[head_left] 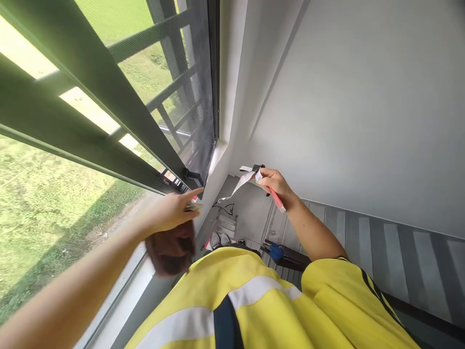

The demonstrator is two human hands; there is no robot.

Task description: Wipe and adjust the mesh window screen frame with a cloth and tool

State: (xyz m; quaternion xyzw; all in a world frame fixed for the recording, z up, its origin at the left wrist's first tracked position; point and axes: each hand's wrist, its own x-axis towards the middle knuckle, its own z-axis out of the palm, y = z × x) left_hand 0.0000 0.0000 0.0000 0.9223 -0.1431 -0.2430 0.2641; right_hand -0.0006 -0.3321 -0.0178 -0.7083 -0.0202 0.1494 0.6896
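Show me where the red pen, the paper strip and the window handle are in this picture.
red pen (278, 202), head view, on its red barrel below the right hand (275, 184).
paper strip (242, 182), head view, mid-strip.
window handle (192, 176), head view, on the black lever.

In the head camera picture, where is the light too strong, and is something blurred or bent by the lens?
Head view: daylight blows out the gaps between the window bars; the wall is evenly lit; the left hand is slightly motion-blurred, the right hand sharper; the wide lens bends the straight bars and stretches the left forearm.
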